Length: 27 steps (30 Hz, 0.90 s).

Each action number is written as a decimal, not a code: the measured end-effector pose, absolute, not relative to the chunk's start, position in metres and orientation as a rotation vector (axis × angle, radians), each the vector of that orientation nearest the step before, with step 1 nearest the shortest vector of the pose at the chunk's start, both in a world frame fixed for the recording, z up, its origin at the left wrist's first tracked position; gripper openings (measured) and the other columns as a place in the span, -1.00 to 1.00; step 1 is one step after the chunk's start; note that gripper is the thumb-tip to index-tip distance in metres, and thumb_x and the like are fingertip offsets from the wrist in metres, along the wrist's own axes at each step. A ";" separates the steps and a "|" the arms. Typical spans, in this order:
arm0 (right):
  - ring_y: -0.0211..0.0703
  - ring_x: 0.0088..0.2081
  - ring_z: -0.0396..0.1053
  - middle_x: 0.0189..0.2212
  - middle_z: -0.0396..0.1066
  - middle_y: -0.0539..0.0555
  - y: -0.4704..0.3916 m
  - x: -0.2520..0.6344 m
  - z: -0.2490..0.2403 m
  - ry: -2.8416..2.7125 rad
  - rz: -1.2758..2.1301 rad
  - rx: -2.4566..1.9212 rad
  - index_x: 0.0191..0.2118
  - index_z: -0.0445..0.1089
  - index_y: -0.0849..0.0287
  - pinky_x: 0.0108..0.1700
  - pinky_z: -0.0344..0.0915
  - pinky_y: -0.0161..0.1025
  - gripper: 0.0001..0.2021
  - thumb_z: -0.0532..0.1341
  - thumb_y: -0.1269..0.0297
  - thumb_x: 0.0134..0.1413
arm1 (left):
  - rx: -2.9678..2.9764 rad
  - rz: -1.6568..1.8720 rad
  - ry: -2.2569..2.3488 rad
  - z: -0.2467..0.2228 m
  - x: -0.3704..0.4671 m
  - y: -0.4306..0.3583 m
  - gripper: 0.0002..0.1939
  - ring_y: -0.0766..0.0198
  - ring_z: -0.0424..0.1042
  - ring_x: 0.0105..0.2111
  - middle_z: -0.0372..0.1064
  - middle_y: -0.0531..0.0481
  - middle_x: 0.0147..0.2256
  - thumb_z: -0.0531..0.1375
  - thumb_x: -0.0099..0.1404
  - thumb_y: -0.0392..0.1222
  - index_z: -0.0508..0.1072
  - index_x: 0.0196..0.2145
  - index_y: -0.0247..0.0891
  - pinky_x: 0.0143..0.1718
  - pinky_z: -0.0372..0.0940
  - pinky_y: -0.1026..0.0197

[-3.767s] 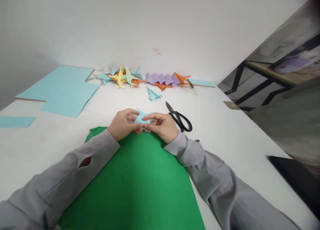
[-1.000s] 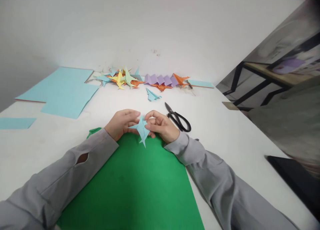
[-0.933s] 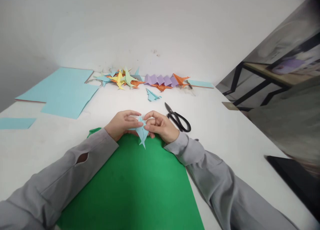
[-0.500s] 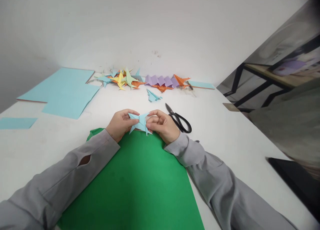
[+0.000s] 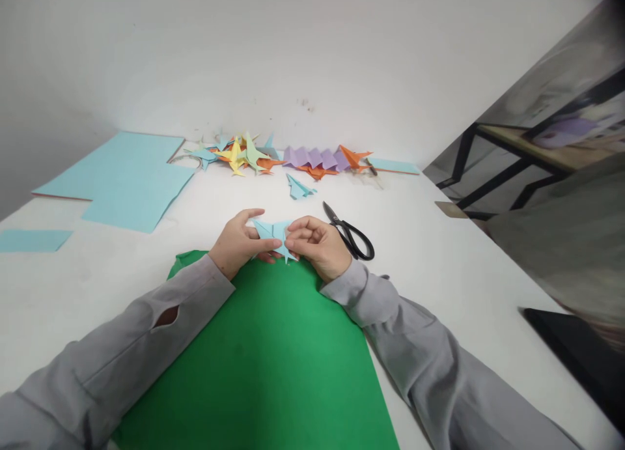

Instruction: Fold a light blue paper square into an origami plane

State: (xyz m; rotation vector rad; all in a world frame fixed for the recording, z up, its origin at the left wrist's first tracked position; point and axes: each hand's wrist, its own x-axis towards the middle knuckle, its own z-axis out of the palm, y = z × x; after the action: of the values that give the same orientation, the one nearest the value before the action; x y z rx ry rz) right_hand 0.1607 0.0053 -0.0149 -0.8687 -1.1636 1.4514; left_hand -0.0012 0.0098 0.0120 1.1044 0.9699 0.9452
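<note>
A small light blue folded paper with pointed corners is held between both hands, over the far edge of a green sheet. My left hand grips it from the left, thumb lying across its front, index finger raised off it and other fingers behind. On the right side, my right hand pinches the paper between thumb and fingertips. Black scissors lie partly opened just right of my right hand. Beyond the hands rests another blue folded piece.
Folded stars in several colours lie along the wall, beside a purple pleated paper and an orange piece. Large blue sheets and a small one are at left. A black flat object sits at right.
My left thumb has slid right across the folded paper, and my left index finger has lifted off its top edge. More of its left side is now covered. My right hand has barely moved.
</note>
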 end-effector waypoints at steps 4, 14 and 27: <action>-0.39 -0.67 0.26 -0.67 0.37 -0.10 0.005 0.159 -0.013 -1.147 1.418 -0.891 -0.42 0.32 0.24 -0.63 0.18 -0.41 -0.71 0.38 0.40 -0.38 | 1.118 0.924 0.960 0.011 -0.001 0.009 -0.02 0.16 0.44 -0.62 0.23 0.23 -0.73 0.35 -0.17 -0.33 -0.09 0.13 -0.45 -0.61 0.36 0.21; -0.37 -0.64 0.30 -0.62 0.40 -0.07 0.002 0.159 -0.013 -1.216 1.386 -0.913 -0.42 0.35 0.23 -0.57 0.25 -0.38 -0.70 0.39 0.42 -0.42 | 1.212 0.752 0.905 0.013 -0.004 0.010 -0.15 0.26 0.40 -0.64 0.36 0.08 -0.66 0.29 -0.09 -0.38 -0.06 0.09 -0.42 -0.63 0.33 0.27; -0.36 -0.63 0.32 -0.61 0.42 -0.06 0.002 0.160 -0.017 -1.180 1.413 -0.871 -0.43 0.38 0.22 -0.56 0.28 -0.37 -0.71 0.40 0.42 -0.43 | 1.053 0.613 0.826 0.014 -0.010 0.013 -0.57 0.40 0.31 -0.67 0.33 0.04 -0.53 0.29 -0.06 -0.30 0.26 -0.21 -0.35 -0.76 0.26 0.37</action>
State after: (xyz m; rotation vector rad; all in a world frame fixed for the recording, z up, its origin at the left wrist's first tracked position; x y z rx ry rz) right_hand 0.1598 0.0017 -0.0174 -0.8710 -1.1803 1.4125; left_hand -0.0104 0.0133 0.0144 1.0527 0.8261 0.6127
